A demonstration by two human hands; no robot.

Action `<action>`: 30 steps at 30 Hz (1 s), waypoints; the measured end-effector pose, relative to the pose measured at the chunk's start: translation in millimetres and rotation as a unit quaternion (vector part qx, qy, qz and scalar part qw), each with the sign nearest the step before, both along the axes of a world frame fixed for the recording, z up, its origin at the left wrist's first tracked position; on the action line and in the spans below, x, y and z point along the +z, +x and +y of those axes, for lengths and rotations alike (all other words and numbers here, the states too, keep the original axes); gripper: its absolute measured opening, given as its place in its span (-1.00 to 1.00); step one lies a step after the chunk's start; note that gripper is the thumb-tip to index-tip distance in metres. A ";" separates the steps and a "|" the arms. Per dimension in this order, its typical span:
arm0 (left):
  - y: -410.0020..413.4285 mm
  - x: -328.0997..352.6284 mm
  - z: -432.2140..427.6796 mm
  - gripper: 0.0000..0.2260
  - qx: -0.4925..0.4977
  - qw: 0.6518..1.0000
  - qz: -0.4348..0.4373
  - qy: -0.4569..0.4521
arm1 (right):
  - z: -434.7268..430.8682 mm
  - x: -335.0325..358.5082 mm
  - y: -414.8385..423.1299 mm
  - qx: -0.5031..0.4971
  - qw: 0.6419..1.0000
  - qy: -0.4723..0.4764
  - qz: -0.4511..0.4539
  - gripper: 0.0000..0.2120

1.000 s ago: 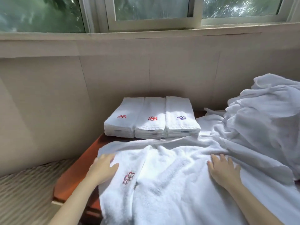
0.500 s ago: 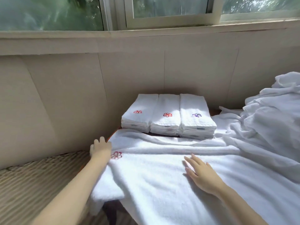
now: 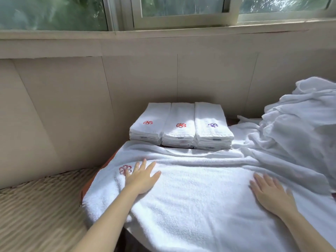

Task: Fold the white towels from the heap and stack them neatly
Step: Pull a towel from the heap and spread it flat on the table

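Far left: tan ribbed seat pad (image 3: 36,206), woven look, sitting low beside the table (image 3: 110,158). Only a red-brown edge of the table shows. Behind: beige wall (image 3: 72,106) in flat panels with thin vertical seams, a ledge above it, then a window (image 3: 181,8) with a pale frame and blurred green through the glass.

Spread towel (image 3: 190,197): white terry, nubby pile, laid flat over the table's near side, with its left and near edges hanging over. Red flower embroidery (image 3: 125,169) near its left end.

Left hand (image 3: 141,177): palm down on the spread towel just right of the embroidery. Grip fully open, fingers straight and fanned, nothing held.

Far side of the table, against the wall: left stack (image 3: 149,124), middle stack (image 3: 179,124) and right stack (image 3: 211,124) of folded white towels. They are long rectangles, side by side and touching. Red logos on the first two, purple on the third.

Right hand (image 3: 271,193): flat on the spread towel, well apart from the left hand. Grip open, fingers straight, nothing held.

Far right: heap (image 3: 300,128) of unfolded white towels, rumpled and creased, higher than the stacks, its lower folds running into the spread towel.
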State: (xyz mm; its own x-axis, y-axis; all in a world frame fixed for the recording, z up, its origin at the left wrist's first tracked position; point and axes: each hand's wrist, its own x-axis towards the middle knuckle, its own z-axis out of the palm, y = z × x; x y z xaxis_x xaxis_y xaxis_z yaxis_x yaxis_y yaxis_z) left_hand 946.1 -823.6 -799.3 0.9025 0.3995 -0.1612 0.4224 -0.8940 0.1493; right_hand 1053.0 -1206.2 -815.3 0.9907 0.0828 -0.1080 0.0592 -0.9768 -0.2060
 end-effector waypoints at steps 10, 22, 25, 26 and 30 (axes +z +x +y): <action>-5.3 -14.2 -36.9 -0.43 -0.060 0.998 0.024 0.006 | -107.9 10.2 -21.1 -0.120 0.992 -0.020 -0.038 -0.57; 78.6 24.7 -22.2 -0.68 -0.062 0.987 -0.136 0.052 | 71.1 46.9 31.9 0.095 0.969 -0.079 -0.212 -0.84; 93.2 22.5 -4.7 -0.71 -0.059 0.987 -0.098 0.110 | 100.8 40.5 62.8 0.123 0.960 -0.074 -0.240 -0.84; 97.2 22.7 4.0 -0.74 -0.053 0.988 -0.087 0.114 | 102.8 36.7 71.2 0.121 0.957 -0.075 -0.252 -0.83; 112.2 30.7 43.7 -0.85 -0.028 0.993 -0.014 0.118 | 95.3 18.7 101.0 0.084 0.957 -0.096 -0.260 -0.77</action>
State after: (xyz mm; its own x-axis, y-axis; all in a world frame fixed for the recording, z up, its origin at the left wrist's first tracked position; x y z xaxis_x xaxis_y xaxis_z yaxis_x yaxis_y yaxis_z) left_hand 1058.3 -779.9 -768.6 0.9274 0.3713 -0.0444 0.3688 -0.9278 -0.0563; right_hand 1154.0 -1110.9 -796.6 0.8888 0.2738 0.3675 0.2647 -0.9613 0.0759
